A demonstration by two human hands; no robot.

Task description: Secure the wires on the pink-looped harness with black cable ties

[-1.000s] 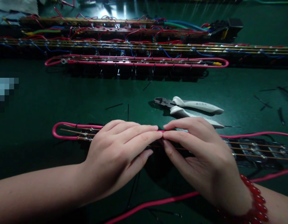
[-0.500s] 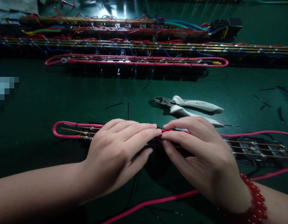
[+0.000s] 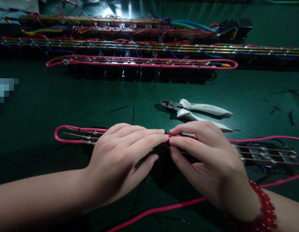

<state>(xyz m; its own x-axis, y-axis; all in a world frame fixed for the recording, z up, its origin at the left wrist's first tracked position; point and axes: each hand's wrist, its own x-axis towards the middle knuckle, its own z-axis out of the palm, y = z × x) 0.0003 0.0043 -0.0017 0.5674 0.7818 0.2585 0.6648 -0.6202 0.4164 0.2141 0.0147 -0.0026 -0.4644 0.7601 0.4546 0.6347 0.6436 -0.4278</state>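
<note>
A red cable point(image 3: 260, 139) runs along a long black strip assembly point(image 3: 266, 154) with bare copper rods and solder joints. It bends in a loop at the left end, where a small black tie circles it. My left hand point(image 3: 125, 151) lies over the strip, its fingers closed together along the cable and the thumb on the near side. Fingertip to fingertip with it, my right hand point(image 3: 207, 154) pinches at the cable, thumb and forefinger close together. Whether a thin tie is also between those fingers is hidden. A red bead bracelet point(image 3: 266, 206) circles my right wrist.
White-handled cutting pliers point(image 3: 204, 109) lie just beyond my right hand. Further back sit a finished-looking strip with a red cable loop point(image 3: 139, 67) and longer wired strips point(image 3: 212, 50). Black tie offcuts point(image 3: 118, 109) are scattered about. Another red cable length point(image 3: 161, 208) crosses the front.
Both hands stay almost in place. The fingertips have shifted very slightly to the right along the cable.
</note>
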